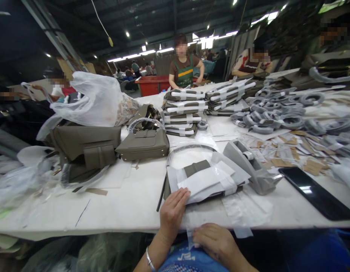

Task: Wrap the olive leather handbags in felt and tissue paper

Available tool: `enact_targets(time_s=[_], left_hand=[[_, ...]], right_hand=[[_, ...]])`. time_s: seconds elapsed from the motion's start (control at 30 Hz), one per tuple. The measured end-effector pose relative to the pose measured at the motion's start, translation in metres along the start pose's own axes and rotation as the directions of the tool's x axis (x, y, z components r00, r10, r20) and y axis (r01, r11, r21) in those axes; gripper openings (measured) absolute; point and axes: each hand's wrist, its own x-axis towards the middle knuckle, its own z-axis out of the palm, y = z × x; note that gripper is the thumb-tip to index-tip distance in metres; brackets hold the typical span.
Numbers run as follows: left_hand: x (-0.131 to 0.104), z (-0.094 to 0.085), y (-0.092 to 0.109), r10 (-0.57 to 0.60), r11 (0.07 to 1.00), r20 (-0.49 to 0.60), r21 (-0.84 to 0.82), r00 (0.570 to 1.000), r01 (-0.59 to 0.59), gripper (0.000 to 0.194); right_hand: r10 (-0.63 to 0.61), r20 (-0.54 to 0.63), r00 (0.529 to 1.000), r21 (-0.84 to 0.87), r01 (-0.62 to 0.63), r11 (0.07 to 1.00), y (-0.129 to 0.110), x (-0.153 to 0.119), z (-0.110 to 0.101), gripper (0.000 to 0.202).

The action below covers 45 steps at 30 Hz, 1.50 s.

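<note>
My left hand (175, 207) lies with its fingers stretched out on the lower left of white paper sheets (208, 185). Those sheets cover an olive-grey bag (196, 168), whose film-wrapped handle (191, 146) arches behind it. By the table's front edge, my right hand (214, 240) is closed, its fingertips on a strip of clear plastic (191, 228) that hangs over the edge. A grey tape dispenser (248, 166) stands against the bag's right side. Clear plastic film (245, 207) spreads below the dispenser.
A black phone (316, 192) lies at the right. Finished-looking olive bags (143, 145) stand at the left, near a white plastic sack (90, 100). Behind are stacked wrapped bags (184, 107), coiled grey handles (290, 121) and paper scraps (290, 149). A person in a green apron (184, 73) stands opposite.
</note>
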Motion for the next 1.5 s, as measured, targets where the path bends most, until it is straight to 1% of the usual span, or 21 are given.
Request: enact_targets(time_s=[0.07,0.1,0.17,0.23,0.27,0.3,0.37,0.4,0.43,0.5,0.6,0.77,0.83,0.9,1.0,1.13,1.23,1.33,1.37,1.43,1.5], left_hand=[[0.000,0.001,-0.001,0.008,1.000,0.000,0.001,1.000,-0.008,0.040],[-0.001,0.001,-0.001,0.012,1.000,-0.002,0.002,1.000,-0.012,0.039],[-0.001,0.002,-0.002,0.018,1.000,-0.012,0.005,1.000,-0.018,0.038],[0.000,0.003,-0.002,0.023,1.000,-0.025,0.009,0.999,-0.023,0.037],[0.000,0.003,-0.002,0.026,1.000,-0.032,0.012,0.999,-0.026,0.037],[0.001,0.002,-0.002,0.031,0.999,-0.039,0.016,0.999,-0.030,0.037],[0.002,0.002,-0.002,0.039,0.999,-0.058,0.025,0.998,-0.038,0.036],[0.003,0.001,-0.002,0.041,0.999,-0.069,0.030,0.997,-0.039,0.035],[0.003,0.001,-0.001,0.043,0.999,-0.078,0.035,0.996,-0.040,0.035],[0.003,0.001,-0.002,0.047,0.998,-0.089,0.043,0.995,-0.044,0.035],[0.003,0.001,-0.003,0.057,0.998,-0.097,0.042,0.994,-0.053,0.035],[0.003,0.002,-0.005,0.041,0.999,-0.084,0.021,0.996,-0.040,0.034],[0.003,0.001,-0.005,0.034,0.999,-0.081,0.015,0.996,-0.032,0.034],[0.003,0.000,-0.006,0.033,0.999,-0.073,0.012,0.997,-0.032,0.035],[0.002,0.000,-0.006,0.041,0.999,-0.056,0.011,0.998,-0.041,0.036],[0.001,0.000,-0.008,0.049,0.999,-0.037,0.015,0.998,-0.048,0.037],[0.002,-0.001,-0.009,0.042,0.999,-0.033,0.017,0.999,-0.042,0.038],[0.003,-0.001,-0.008,0.021,1.000,-0.051,0.005,0.998,-0.021,0.038],[0.004,-0.001,-0.007,0.017,1.000,-0.057,-0.001,0.998,-0.017,0.038],[0.003,-0.001,-0.006,0.013,1.000,-0.062,-0.009,0.998,-0.013,0.037],[0.003,-0.001,-0.005,0.002,1.000,-0.070,-0.015,0.998,-0.003,0.036]], right_hand=[[-0.029,0.049,0.998,0.044,0.027,0.999,-0.001,0.016,-0.013,0.025],[-0.044,0.044,0.998,0.033,0.042,0.999,0.001,0.026,-0.022,0.024],[-0.035,-0.017,0.999,-0.077,0.033,0.996,0.012,0.051,-0.039,0.022],[0.060,-0.039,0.997,-0.224,-0.067,0.972,0.032,0.080,-0.051,0.027],[0.149,-0.005,0.989,-0.291,-0.144,0.946,0.044,0.095,-0.053,0.031],[0.251,0.054,0.967,-0.351,-0.217,0.911,0.055,0.110,-0.054,0.034],[0.424,0.190,0.886,-0.442,-0.309,0.842,0.075,0.136,-0.051,0.035],[0.473,0.245,0.846,-0.470,-0.323,0.821,0.082,0.148,-0.048,0.033],[0.499,0.285,0.818,-0.488,-0.324,0.810,0.087,0.158,-0.044,0.030],[0.525,0.317,0.789,-0.508,-0.326,0.797,0.091,0.174,-0.037,0.028],[0.595,0.328,0.734,-0.551,-0.363,0.752,0.088,0.188,-0.034,0.030],[0.678,0.340,0.652,-0.590,-0.414,0.694,0.082,0.195,-0.041,0.028],[0.684,0.366,0.631,-0.572,-0.427,0.700,0.083,0.194,-0.042,0.027],[0.672,0.399,0.624,-0.533,-0.438,0.724,0.085,0.193,-0.041,0.027],[0.655,0.409,0.635,-0.487,-0.456,0.745,0.091,0.193,-0.034,0.029],[0.643,0.384,0.663,-0.517,-0.422,0.744,0.100,0.199,-0.017,0.032],[0.595,0.402,0.696,-0.550,-0.335,0.765,0.105,0.205,0.000,0.032],[0.493,0.477,0.728,-0.543,-0.197,0.816,0.106,0.212,0.008,0.030],[0.443,0.519,0.731,-0.523,-0.139,0.841,0.106,0.213,0.008,0.028],[0.338,0.602,0.723,-0.466,-0.026,0.885,0.103,0.211,0.003,0.023],[0.259,0.660,0.705,-0.416,0.056,0.908,0.098,0.199,-0.008,0.021]])
